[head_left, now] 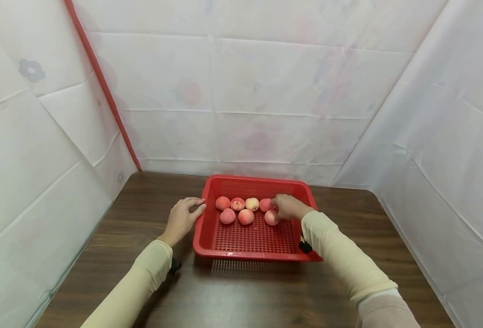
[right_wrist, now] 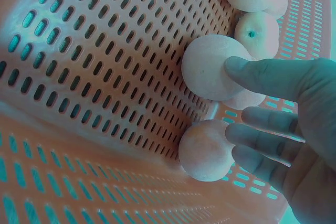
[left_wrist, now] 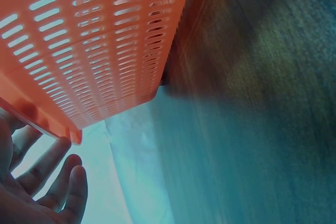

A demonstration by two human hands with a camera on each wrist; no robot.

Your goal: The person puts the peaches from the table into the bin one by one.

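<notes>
**Both hands at the red basket of peaches**

Right now a red perforated plastic basket [head_left: 253, 237] sits on a dark wooden surface [head_left: 233, 291], toward its far side, with white sheeting [head_left: 241, 91] hung behind and to both sides. Seven peaches lie in the far half of the basket: four in a far row and three just nearer.

The right hand [head_left: 288, 207] reaches in over the basket's right side. In the right wrist view its fingers [right_wrist: 262, 77] are nearly straight and spread, resting against two peaches: the thumb lies on one peach [right_wrist: 215, 66] and the other fingers touch a second peach [right_wrist: 205, 150] beside it. No finger is curled round either fruit, so the hand is wide and touching rather than gripping. In the head view these are the rightmost peach of the far row [head_left: 265, 204] and the rightmost peach of the near row [head_left: 271, 217].

The left hand [head_left: 182, 218] lies outside the basket at its far left corner, fingers relaxed and loosely extended, the fingertips [left_wrist: 58, 153] touching the rim. It holds nothing.

Both forearms wear pale yellow sleeves [head_left: 339, 255].
</notes>
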